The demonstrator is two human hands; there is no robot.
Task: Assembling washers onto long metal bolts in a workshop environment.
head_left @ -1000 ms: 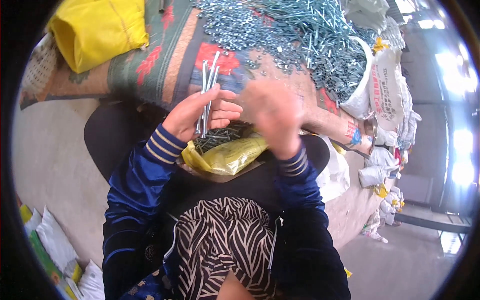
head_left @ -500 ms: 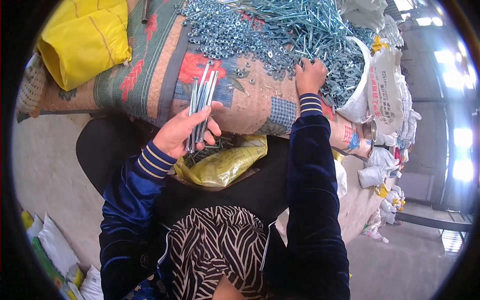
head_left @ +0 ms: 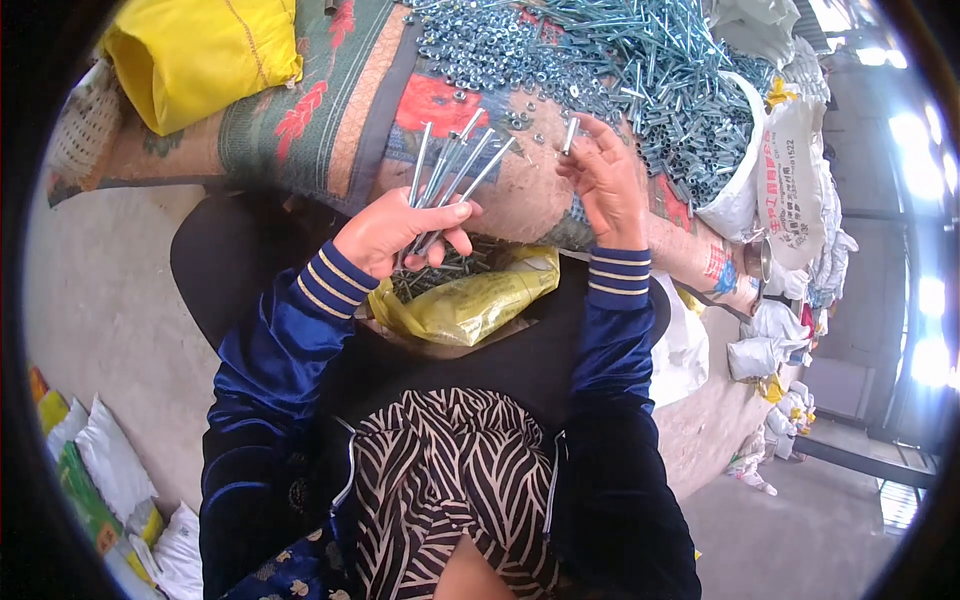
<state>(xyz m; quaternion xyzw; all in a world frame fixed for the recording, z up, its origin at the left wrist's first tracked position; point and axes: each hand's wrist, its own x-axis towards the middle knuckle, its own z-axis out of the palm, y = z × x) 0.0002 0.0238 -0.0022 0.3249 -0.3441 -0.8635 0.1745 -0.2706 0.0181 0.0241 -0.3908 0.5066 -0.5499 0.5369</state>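
Note:
My left hand (head_left: 395, 235) is closed around several long silver bolts (head_left: 455, 175), which fan out upward from the fingers. Off to its right, my right hand (head_left: 610, 190) is raised over the table edge, pinching a short metal sleeve (head_left: 570, 135) between thumb and fingertips. The sleeve stands apart from the bolts. Under my left hand, a yellow plastic bag (head_left: 480, 305) lies in my lap with dark metal pieces (head_left: 425, 282) inside. On the patterned cloth (head_left: 525, 195) ahead are heaps of nuts (head_left: 490, 60), long rods or bolts (head_left: 610, 30) and short sleeves (head_left: 690, 130).
A yellow woven sack (head_left: 195, 65) rests at the far left of the table. At the right, a white sack (head_left: 738, 205) is spread beside the sleeves, near a small metal cup (head_left: 760, 262). More filled sacks (head_left: 110, 455) lie on the floor at lower left.
My right hand has lifted from the heap and come back toward my left hand with a short sleeve. The bolts in my left hand have spread and tilted to the right.

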